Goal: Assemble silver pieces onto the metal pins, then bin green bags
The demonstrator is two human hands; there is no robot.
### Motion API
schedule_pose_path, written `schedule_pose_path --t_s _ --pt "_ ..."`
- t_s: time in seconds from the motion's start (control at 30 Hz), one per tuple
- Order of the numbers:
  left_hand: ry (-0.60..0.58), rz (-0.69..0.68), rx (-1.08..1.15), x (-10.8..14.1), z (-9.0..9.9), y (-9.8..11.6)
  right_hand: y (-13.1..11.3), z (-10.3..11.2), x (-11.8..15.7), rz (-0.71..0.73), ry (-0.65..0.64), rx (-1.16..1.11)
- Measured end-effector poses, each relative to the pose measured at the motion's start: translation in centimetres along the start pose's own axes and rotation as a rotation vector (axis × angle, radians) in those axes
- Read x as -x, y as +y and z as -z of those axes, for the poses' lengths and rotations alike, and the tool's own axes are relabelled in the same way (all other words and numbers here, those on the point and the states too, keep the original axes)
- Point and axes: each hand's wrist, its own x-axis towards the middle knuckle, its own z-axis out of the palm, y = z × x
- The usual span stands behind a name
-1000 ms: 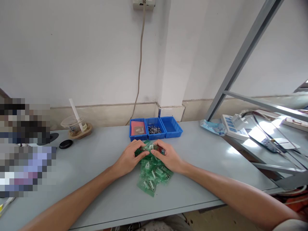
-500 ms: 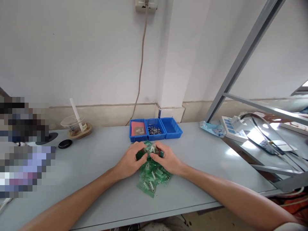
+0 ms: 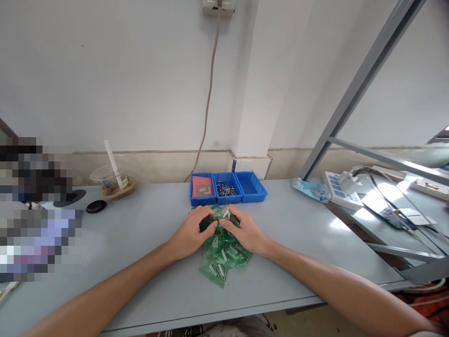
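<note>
My left hand and my right hand meet over a pile of small green plastic bags on the grey table. Between the thumbs and fingers of both hands is a small clear plastic bag with white and metal-looking pieces inside. Both hands are closed on it, thumbs nearly touching. White and silvery parts show through several bags below. Exactly how the fingers grip on the far side is hidden.
Behind my hands stand three joined blue bins: a left bin with a red packet, a middle bin of metal screw-like parts, and a right bin. A cup is left; a power strip and metal frame are right.
The white pieces in the bag between my fingers have shifted slightly right and tilted. The hands stay almost in place, and the whole view has moved a little.
</note>
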Motion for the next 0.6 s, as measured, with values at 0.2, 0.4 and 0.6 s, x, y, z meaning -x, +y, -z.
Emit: schedule_pose_path --t_s 0.2,0.4,0.6 --pt "-0.010 0.022 -0.013 0.04 -0.06 0.04 -0.10 0.00 0.06 0.002 0.019 0.033" --pt "-0.015 0.010 0.016 0.08 -0.08 0.11 -0.35 -0.07 0.01 0.049 0.027 0.057" --pt "-0.002 0.029 0.025 0.03 -0.15 -0.12 -0.28 -0.02 0.07 0.034 0.037 0.052"
